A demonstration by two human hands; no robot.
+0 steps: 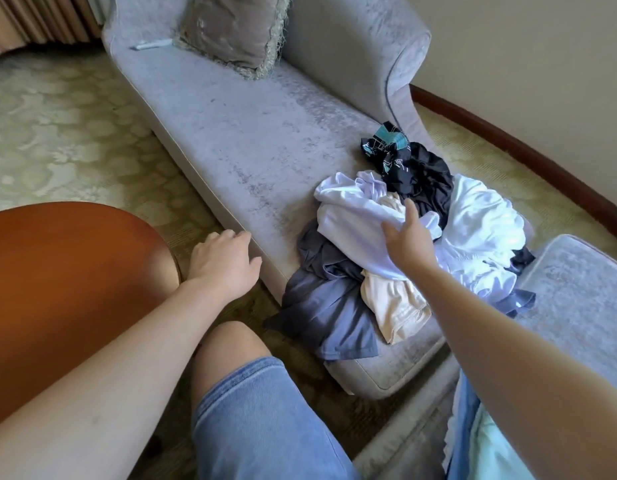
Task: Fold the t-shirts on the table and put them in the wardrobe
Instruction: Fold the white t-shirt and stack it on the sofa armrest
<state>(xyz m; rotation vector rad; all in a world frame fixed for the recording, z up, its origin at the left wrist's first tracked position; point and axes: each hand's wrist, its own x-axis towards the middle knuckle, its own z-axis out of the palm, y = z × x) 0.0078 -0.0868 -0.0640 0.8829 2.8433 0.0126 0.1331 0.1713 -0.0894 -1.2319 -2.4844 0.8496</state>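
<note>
Reaching forward, the right hand (409,237) is spreading its fingers, palm down, over a crumpled white cotton t-shirt (352,216). It is gripping nothing, and whether it is touching the cloth cannot be told. That shirt is lying on top of a heap of crumpled clothes (338,271). A cream garment (393,306) is poking out beneath the wrist, and a slate-grey t-shirt (321,299) is draping over the seat edge to the left. A second white garment (480,216) is bunching to the right, and a black teal-printed garment (411,164) is lying beyond. The heap is sitting on the near end of a pale grey velvet chaise longue (231,133). The left hand (227,258) is hanging loose-fingered and empty, well apart from the heap, between the chaise's front edge and a round reddish-brown wooden tabletop (58,271).
</note>
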